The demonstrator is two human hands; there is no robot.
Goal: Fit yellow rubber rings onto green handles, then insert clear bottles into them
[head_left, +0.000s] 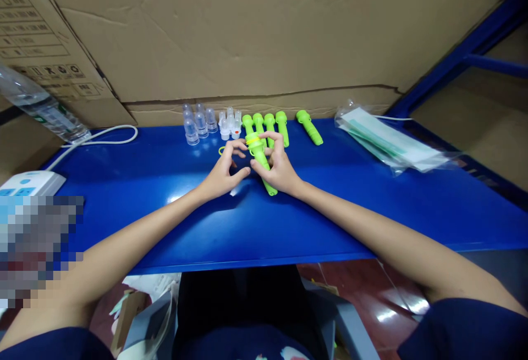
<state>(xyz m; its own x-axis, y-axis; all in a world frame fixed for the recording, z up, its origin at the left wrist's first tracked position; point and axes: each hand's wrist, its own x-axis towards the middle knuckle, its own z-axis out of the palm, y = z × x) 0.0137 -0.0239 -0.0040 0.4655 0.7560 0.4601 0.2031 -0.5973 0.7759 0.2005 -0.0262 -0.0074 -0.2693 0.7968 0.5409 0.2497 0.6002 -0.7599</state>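
Note:
My right hand [282,172] grips a lime-green flashlight [259,154] over the blue table, its wide head tilted up and away from me. A yellow ring [252,140] sits around the flashlight's head, under my right index finger. On the other side, my left hand [226,173] has its fingers and thumb apart; its fingertips are close to the ring, and I cannot tell whether they touch it. Another yellow ring [221,151] lies on the table, partly hidden behind the left hand. Several similar green flashlights [282,129] stand in a row just behind.
Clear plastic bottle-shaped caps [191,129] and small white-based clear parts [225,127] line the back left. One green flashlight [309,127] lies apart on the right, near a plastic bag [388,137]. A water bottle [49,112], a cable and a power strip [33,184] are leftmost.

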